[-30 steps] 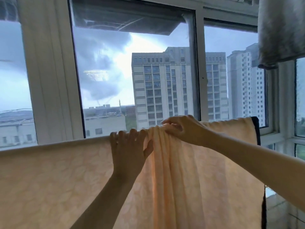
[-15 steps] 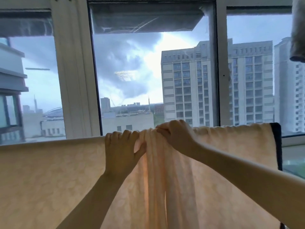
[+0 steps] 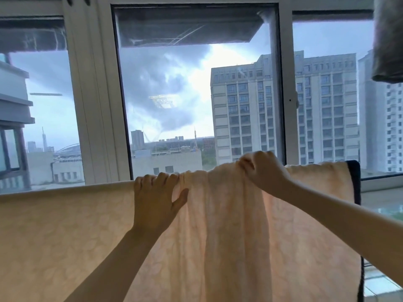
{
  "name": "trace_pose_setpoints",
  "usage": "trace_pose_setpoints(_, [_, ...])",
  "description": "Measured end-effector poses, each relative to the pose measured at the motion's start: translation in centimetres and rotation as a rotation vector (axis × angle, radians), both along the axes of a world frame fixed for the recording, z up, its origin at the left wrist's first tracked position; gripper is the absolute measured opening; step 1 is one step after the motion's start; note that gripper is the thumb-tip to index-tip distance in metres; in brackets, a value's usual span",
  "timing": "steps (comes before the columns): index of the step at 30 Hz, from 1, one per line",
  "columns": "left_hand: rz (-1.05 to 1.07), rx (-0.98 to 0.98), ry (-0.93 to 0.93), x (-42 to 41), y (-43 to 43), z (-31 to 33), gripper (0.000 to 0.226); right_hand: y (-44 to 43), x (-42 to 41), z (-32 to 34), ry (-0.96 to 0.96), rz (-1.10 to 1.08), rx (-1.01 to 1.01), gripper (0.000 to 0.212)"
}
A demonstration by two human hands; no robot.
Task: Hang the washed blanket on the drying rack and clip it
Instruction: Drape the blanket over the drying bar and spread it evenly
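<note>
A pale peach blanket (image 3: 65, 232) with a faint leaf pattern and a dark right edge hangs across the lower view; the rail under its top fold is hidden. My left hand (image 3: 156, 199) grips the top fold, fingers curled over it, thumb spread on the near side. My right hand (image 3: 262, 171) grips the top fold further right, bunching the fabric. Between the hands the cloth falls in long vertical folds. No clip is in view.
A white-framed window (image 3: 283, 83) stands close behind the blanket, with tower blocks and cloudy sky outside. A grey cloth (image 3: 388, 40) hangs at the top right corner. The window sill (image 3: 381, 182) runs at the right.
My right hand has slid to the right along the top fold, away from the left hand, spreading the bunched cloth. The view has swung left and slightly up.
</note>
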State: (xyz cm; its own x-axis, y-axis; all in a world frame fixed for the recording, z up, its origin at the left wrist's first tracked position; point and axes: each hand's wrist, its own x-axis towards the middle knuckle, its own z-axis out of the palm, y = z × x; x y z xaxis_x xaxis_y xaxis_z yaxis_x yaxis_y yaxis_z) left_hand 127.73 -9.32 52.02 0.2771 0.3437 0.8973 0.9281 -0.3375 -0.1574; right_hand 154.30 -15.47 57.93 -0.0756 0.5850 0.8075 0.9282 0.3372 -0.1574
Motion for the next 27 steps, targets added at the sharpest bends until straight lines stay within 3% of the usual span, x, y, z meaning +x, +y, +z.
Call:
trace_pose_setpoints(3, [-0.005, 0.002, 0.013, 0.1, 0.0, 0.0, 0.05, -0.4, 1.0, 0.2, -0.021, -0.185, -0.082, 0.028])
trace_pose_setpoints(5, [-0.01, 0.011, 0.007, 0.3, 0.0, 0.0, 0.05, -0.6, 0.8, 0.9, -0.015, -0.245, -0.141, 0.018])
trace_pose_setpoints(6, [-0.012, 0.016, 0.001, 0.4, 0.0, 0.0, 0.05, -0.8, 0.5, 1.1, -0.016, -0.205, -0.152, 0.013])
trace_pose_setpoints(9, [-0.014, 0.024, -0.013, 0.5, -0.1, -0.1, 0.049, -0.8, -1.7, 1.3, -0.112, -0.001, -0.136, 0.041])
trace_pose_setpoints(14, [0.004, 0.01, -0.013, 0.2, -0.1, 0.0, 0.049, 0.7, -4.7, 0.2, -0.157, 0.142, -0.141, 0.024])
trace_pose_setpoints(19, [0.026, -0.002, -0.013, -0.2, 0.2, 0.0, 0.048, 1.8, -4.7, -0.1, -0.005, 0.22, -0.097, 0.017])
trace_pose_setpoints(27, [0.012, 0.026, -0.022, 0.7, -0.1, 0.0, 0.05, 1.3, -3.6, -0.9, 0.042, 0.197, -0.052, 0.013])
